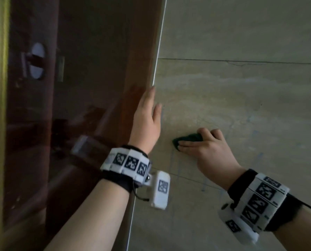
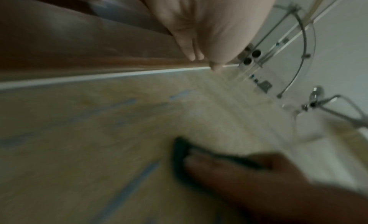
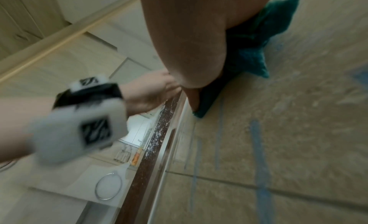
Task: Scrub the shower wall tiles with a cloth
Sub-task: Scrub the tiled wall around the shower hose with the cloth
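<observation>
Mid-scrub: right hand [image 1: 208, 148] presses cloth [image 1: 187, 138] on tile [image 1: 241, 96]; left hand [image 1: 147, 120] flat, bracing. Next, blue streaks [image 3: 259, 156] below.

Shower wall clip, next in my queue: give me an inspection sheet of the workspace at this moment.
Surface: beige tiles, blue streaks below the cloth.
Job's things: green cloth bunched against the tile.
Clutter: nothing seen.
Grip: right hand presses the cloth, fingers curled over it; left hand open at the wall's edge.
Cables: thin lead at the left wristband.
Surroundings: brown door, shower fittings, towel ring.
</observation>
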